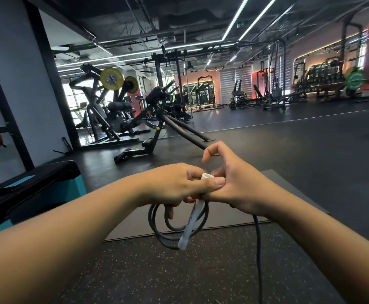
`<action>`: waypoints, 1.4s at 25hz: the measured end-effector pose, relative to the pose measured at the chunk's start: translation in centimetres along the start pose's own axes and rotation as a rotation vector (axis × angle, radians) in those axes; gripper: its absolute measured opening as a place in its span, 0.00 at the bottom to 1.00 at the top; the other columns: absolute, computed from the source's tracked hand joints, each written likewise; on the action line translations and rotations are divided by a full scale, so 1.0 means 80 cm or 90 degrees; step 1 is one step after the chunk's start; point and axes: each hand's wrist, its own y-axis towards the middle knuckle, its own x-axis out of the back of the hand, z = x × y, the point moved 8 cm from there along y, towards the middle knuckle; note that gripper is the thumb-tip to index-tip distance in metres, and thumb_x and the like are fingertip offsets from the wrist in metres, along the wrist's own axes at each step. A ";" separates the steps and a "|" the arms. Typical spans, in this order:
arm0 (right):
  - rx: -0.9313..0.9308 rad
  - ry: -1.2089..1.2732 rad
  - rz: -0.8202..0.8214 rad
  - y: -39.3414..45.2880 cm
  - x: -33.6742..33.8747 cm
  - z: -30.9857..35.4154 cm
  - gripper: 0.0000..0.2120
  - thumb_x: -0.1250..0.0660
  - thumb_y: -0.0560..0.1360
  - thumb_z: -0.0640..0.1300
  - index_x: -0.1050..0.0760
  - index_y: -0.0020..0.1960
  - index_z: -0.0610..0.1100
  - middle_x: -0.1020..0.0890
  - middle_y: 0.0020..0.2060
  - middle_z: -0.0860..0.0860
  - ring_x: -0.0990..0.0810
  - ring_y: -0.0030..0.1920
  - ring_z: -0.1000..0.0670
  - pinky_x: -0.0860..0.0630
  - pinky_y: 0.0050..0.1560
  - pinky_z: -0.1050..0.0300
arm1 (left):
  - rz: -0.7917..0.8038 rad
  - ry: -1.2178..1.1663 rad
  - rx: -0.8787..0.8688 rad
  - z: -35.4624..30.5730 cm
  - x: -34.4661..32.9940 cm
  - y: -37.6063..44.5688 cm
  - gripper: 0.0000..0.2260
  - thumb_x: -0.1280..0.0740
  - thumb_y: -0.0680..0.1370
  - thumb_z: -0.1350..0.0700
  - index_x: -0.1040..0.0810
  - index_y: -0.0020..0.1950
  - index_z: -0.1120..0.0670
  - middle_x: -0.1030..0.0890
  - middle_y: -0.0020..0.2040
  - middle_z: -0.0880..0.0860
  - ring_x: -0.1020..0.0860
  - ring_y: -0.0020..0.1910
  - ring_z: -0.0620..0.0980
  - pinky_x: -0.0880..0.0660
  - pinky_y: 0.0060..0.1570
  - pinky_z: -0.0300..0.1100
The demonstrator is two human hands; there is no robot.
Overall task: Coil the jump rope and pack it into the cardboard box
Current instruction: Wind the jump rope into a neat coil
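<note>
Head cam: both hands meet mid-frame above the floor. My left hand (174, 185) has its grip clamped on the jump rope (157, 224), thumb pressed across the top of a white handle (190, 224) that hangs tilted down below the fist. Dark loops of rope hang from that fist, coiled around the handle. Right hand (234, 185) touches the left, fingers half curled, index finger raised; its grip looks closed on the rope's free strand, which drops from under the palm and runs off the bottom edge. Under the coil lies a dark mat (223, 220) on speckled floor (179, 277). A black bench (36, 178) with a teal side sits at left. Gym machines stand behind. No cardboard box in sight.
</note>
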 end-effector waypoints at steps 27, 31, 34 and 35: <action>-0.123 0.581 -0.235 0.003 -0.053 -0.024 0.14 0.30 0.76 0.54 0.20 0.42 0.43 0.35 0.28 0.52 0.44 0.25 0.55 0.48 0.24 0.62 | -0.586 -1.040 -0.020 0.064 0.006 -0.029 0.13 0.37 0.83 0.49 0.21 0.59 0.56 0.30 0.32 0.50 0.29 0.30 0.46 0.21 0.28 0.39; -0.201 0.544 -0.149 -0.001 -0.046 -0.028 0.17 0.39 0.83 0.52 0.32 0.37 0.49 0.38 0.27 0.51 0.42 0.26 0.52 0.45 0.23 0.64 | -0.523 -0.905 0.055 0.086 0.004 -0.046 0.17 0.32 0.80 0.51 0.23 0.62 0.63 0.22 0.37 0.53 0.21 0.35 0.51 0.17 0.33 0.44; -0.230 0.496 -0.090 -0.003 -0.032 -0.029 0.18 0.41 0.84 0.52 0.35 0.37 0.49 0.40 0.28 0.50 0.43 0.24 0.53 0.46 0.23 0.65 | -0.419 -0.826 0.100 0.098 0.001 -0.050 0.25 0.29 0.77 0.52 0.26 0.68 0.65 0.16 0.44 0.57 0.18 0.39 0.52 0.15 0.38 0.49; -0.234 0.481 -0.076 -0.004 -0.027 -0.030 0.18 0.41 0.84 0.51 0.36 0.36 0.49 0.40 0.27 0.51 0.42 0.23 0.53 0.46 0.23 0.66 | -0.402 -0.799 0.110 0.100 0.003 -0.052 0.28 0.27 0.74 0.50 0.27 0.69 0.62 0.15 0.48 0.58 0.16 0.40 0.52 0.15 0.39 0.51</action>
